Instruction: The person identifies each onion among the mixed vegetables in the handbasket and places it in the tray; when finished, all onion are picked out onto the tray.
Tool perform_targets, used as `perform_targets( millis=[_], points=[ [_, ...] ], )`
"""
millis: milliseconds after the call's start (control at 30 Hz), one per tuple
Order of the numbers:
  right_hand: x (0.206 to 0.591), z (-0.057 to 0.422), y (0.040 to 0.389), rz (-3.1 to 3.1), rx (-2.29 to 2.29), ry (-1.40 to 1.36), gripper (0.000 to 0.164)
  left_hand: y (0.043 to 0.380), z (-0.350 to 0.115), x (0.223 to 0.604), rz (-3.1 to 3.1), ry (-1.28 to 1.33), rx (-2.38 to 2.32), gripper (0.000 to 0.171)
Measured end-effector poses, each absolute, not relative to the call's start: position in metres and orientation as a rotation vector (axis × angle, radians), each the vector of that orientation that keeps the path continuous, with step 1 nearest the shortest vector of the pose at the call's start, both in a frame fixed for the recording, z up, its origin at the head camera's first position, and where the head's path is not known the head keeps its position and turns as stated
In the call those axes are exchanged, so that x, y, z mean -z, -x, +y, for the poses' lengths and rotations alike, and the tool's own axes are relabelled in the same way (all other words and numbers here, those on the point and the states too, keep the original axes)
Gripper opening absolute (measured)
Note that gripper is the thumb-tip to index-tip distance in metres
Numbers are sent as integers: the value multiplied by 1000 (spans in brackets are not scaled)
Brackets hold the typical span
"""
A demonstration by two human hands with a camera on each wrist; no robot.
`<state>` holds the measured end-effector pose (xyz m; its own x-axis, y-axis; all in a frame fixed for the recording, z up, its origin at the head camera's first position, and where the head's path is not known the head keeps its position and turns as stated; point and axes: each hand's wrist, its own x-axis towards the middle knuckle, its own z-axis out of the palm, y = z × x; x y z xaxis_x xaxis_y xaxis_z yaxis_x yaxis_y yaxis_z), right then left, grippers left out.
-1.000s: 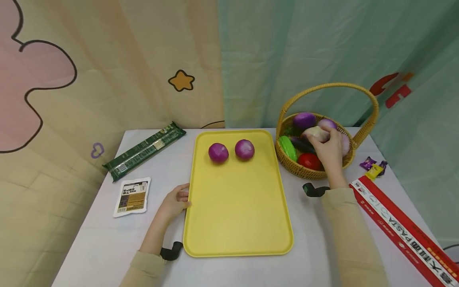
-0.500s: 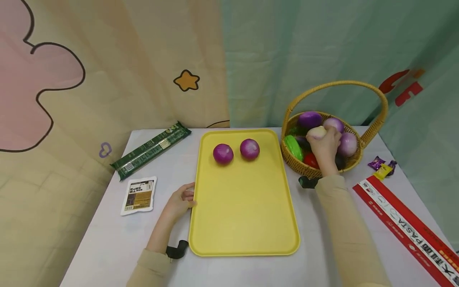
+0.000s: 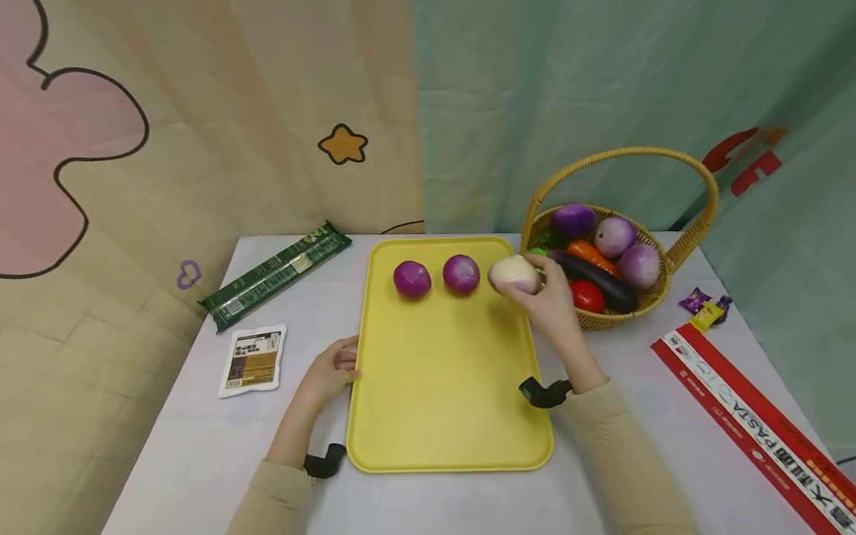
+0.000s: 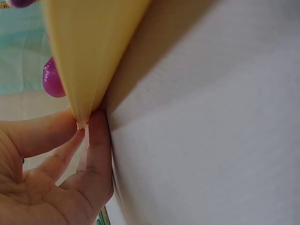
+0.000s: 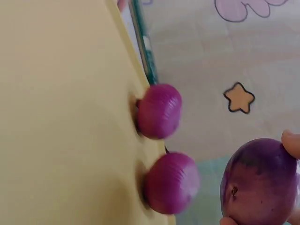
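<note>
A round purple-and-white vegetable [image 3: 512, 273] is held in my right hand [image 3: 556, 306], over the upper right edge of the yellow tray [image 3: 451, 386]. Its purple side [image 5: 260, 187] faces the right wrist view, with fingertips at its edges. Two red onions [image 3: 412, 279] sit side by side near the tray's far end. My left hand [image 3: 329, 377] is at the tray's left edge; in the left wrist view the thumb and fingers pinch the tray's rim [image 4: 86, 105].
A wicker basket [image 3: 595, 321] at the back right holds an eggplant [image 3: 598, 281], a tomato [image 3: 587, 296] and several other vegetables. Wrapped candies [image 3: 705, 316] and a red pasta box [image 3: 756, 423] lie right. At left are a green packet [image 3: 276, 275] and a white pouch [image 3: 253, 360].
My right hand has lifted the purple-and-white vegetable out of the basket and carried it left to the tray. The left hand stays at the tray's edge.
</note>
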<state>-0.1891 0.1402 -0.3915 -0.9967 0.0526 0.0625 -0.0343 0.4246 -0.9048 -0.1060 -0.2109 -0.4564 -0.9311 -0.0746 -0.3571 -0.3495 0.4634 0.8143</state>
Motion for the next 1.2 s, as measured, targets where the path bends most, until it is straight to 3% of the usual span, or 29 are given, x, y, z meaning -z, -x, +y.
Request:
perform_targets(
  millis=[267,467,800,1200],
  points=[
    [437,57,178,-2670,-1839,-215,69,106,-210,454,2452,371,-1420,61],
    [463,24,177,-2764,-1818,-326,70,106,-211,455,2465,354,-1410,61],
    [467,13,175,-2835,-1665,-520,77,106,-209,455,2382,381,-1504,61],
    [461,19,173,-2870,-1698,-448,86,106,-211,454,2380,387,-1489,61]
  ],
)
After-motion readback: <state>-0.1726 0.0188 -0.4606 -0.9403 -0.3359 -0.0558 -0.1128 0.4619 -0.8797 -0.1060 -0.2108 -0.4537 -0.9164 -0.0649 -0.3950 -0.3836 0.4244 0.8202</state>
